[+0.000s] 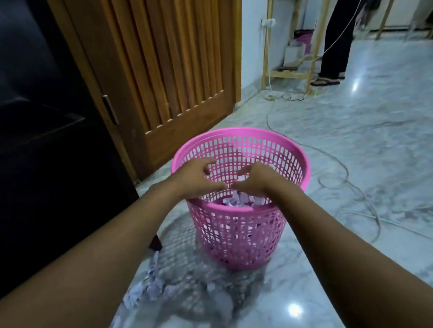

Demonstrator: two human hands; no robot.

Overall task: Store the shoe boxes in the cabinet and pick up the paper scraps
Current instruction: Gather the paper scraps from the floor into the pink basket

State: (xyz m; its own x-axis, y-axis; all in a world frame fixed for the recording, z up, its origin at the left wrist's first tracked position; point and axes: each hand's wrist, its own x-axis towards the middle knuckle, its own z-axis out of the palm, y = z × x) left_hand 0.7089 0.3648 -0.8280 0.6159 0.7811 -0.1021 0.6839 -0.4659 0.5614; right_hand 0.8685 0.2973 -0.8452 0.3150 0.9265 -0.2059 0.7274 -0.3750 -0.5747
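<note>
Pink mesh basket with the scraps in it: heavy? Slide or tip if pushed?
Probably light: the pink basket is thin open-mesh plastic, with just paper scraps showing inside. It would likely slide on the glossy marble floor if pushed low. A push at the rim may tip it instead, since it is tall and narrows toward the base.

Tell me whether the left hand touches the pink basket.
Cannot tell: in the head view the left hand crosses over the pink basket's near rim, hiding any contact or gap.
</note>
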